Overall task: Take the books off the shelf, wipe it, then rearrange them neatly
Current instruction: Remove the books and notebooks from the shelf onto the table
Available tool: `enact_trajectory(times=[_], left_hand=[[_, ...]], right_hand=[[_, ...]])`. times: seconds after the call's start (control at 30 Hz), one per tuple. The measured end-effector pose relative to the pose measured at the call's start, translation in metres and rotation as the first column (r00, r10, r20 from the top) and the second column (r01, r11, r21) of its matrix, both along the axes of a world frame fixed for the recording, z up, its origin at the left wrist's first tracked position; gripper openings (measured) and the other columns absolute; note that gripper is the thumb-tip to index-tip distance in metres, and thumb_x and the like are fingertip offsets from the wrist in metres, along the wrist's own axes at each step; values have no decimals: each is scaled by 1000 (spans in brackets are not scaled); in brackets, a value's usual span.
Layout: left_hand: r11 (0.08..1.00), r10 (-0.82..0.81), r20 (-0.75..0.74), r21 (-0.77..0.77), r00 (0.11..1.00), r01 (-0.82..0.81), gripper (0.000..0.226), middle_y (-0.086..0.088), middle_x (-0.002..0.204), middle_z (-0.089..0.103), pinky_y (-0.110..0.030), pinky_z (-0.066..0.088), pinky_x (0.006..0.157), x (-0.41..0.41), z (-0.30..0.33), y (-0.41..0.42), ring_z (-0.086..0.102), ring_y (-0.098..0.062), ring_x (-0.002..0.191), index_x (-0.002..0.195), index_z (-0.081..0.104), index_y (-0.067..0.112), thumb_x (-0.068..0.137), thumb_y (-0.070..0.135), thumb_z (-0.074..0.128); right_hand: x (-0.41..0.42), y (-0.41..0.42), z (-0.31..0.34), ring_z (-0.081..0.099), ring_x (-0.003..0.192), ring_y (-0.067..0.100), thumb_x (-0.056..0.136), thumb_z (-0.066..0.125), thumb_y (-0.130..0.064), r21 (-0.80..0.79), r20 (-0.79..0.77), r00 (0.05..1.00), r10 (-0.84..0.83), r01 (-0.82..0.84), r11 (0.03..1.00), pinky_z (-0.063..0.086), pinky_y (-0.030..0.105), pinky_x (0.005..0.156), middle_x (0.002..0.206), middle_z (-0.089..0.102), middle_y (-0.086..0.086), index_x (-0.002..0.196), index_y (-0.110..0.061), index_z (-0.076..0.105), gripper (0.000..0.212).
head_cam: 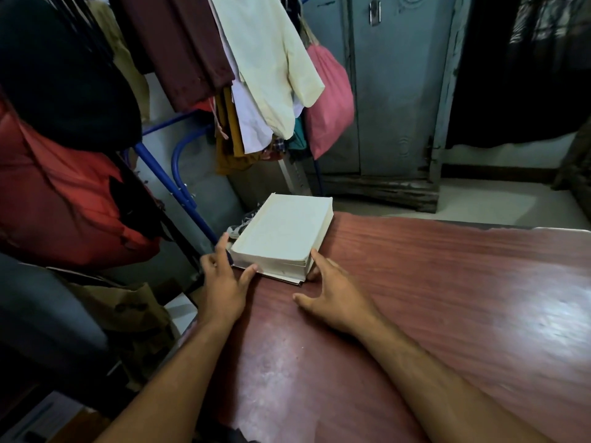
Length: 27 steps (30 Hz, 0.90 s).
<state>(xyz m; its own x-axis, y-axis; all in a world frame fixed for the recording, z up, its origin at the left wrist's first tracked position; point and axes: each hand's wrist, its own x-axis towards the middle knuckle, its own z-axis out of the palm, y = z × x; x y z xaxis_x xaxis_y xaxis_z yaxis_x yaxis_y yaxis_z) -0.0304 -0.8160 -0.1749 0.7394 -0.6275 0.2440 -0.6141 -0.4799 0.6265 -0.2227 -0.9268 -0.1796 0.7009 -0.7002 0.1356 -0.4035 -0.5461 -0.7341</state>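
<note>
A thick cream-coloured book (281, 233) lies flat at the far left corner of the reddish-brown wood-grain worktop (447, 282), partly over its edge. The left hand (224, 276) touches its near left corner with loosely spread fingers, gripping nothing. The right hand (332, 297) rests spread on the worktop, fingertips against the book's near right corner.

Open reddish-brown wooden tabletop (431, 282) stretching right and toward the viewer, bare of obstacles. Blocked at the far left corner by a thick cream-paged book (281, 231) lying flat. Crowded beyond the left edge: blue metal rack (179, 183), hanging clothes (262, 65) overhead.
</note>
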Motion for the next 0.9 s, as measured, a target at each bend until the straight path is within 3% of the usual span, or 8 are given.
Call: enact_trajectory(times=[0.13,0.37,0.5,0.63,0.7,0.77,0.83,0.9], left_hand=[[999,-3,35,40,999,2,82,-7,140,49,-45,46,98,3,-4,4,52,-29,128,147,23,46,85,46,78],[989,45,31,143,999,-49,100,-11,158,38,-56,44,107,3,0,0,41,-34,142,156,-1,50,86,59,70],[993,17,16,115,1000,-19,106,-7,163,34,-51,42,110,-5,4,8,39,-33,145,158,-3,44,85,57,73],[992,-104,-180,48,978,115,106,-5,164,30,-46,34,120,-15,8,50,36,-24,147,158,9,44,81,49,82],[988,-150,-235,-10,961,151,90,-8,155,44,-40,43,114,-23,19,97,50,-21,137,154,29,37,83,40,83],[992,-117,-220,-65,969,106,65,-4,136,61,-28,53,99,-29,39,163,66,-13,113,142,50,28,86,29,82],[988,10,-179,-150,984,-38,44,2,116,69,-21,55,81,-31,65,241,67,1,83,128,62,23,88,24,79],[953,177,-104,-230,979,-197,31,9,101,72,-18,51,68,-30,91,311,59,3,64,118,68,26,89,26,77]], right_hand=[[1,3,-1,56,121,16,80,71,-53,-47,-28,999,-28,27,999,50,37,98,132,56,-12,157,-35,22,93],[3,5,1,56,119,14,79,70,-57,-52,-37,999,-11,9,999,50,37,99,131,57,-12,159,-31,20,97],[2,16,9,63,96,12,77,60,-56,-47,124,988,-94,101,994,54,39,89,96,65,-13,140,-28,52,69],[-3,29,20,63,69,8,80,58,-47,-71,316,941,-119,148,986,56,36,72,70,62,-13,111,-29,64,36],[-2,46,26,61,65,8,84,68,-28,-117,403,913,-59,116,986,55,30,71,69,60,-14,103,-27,67,19],[11,84,33,59,68,8,85,73,-5,-179,450,891,60,23,984,48,11,71,73,61,-11,98,-23,67,23],[36,142,42,59,73,6,85,74,5,-234,434,866,249,-159,959,40,2,72,78,65,-4,97,-21,66,30],[60,204,59,60,71,3,85,74,2,-246,403,823,400,-323,914,41,6,67,77,67,-4,94,-20,67,24]])
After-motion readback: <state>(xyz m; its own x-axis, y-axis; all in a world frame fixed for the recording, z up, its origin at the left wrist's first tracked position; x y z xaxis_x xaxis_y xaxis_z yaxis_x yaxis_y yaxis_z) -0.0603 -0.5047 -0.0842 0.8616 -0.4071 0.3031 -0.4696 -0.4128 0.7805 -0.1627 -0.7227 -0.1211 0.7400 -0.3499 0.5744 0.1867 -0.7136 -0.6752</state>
